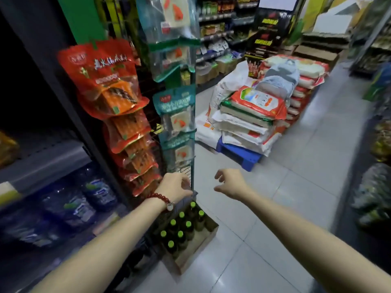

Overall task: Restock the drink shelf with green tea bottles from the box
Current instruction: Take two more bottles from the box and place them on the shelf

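Both hands hover w/ loosely curled fingers, left hand [175, 185] & right hand [229, 183], holding nothing, above box [208, 240] of green tea bottles [179, 235] on floor.

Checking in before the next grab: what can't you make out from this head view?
- Left hand: fingertips blurred by motion; grip unclear.
- Green tea bottles: labels hidden; only caps show.
- Box: near-left side covered by the left forearm.
- Drink shelf: dark, blurred, cut by the left edge.
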{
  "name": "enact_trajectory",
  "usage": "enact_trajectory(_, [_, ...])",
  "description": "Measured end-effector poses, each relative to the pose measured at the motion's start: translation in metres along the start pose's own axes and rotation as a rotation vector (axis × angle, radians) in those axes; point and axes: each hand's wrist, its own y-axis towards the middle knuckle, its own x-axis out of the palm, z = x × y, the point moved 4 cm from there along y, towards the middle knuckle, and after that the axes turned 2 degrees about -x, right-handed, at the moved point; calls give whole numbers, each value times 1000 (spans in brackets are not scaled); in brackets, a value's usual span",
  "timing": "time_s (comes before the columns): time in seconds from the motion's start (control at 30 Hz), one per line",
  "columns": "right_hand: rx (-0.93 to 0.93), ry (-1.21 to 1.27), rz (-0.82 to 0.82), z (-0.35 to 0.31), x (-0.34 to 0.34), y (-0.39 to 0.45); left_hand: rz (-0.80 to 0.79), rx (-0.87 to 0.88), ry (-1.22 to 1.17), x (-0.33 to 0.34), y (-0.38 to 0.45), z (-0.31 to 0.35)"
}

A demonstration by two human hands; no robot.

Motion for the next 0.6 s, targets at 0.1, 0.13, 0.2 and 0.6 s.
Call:
enact_trajectory(0.1, [0, 6, -15, 40, 57, 26, 21, -12, -23, 57, 20, -34])
enact_trajectory(0.13, [-2, -1, -21, 53, 77, 35, 32, -22, -26, 76, 27, -47])
enact_trajectory(0.2, [-4, -13, -38, 78, 119, 51, 39, -49, -35, 115, 38, -74])
enact_trajectory(0.6, [-67, -79, -163, 201, 355, 110, 21, -228, -113, 329, 86, -228])
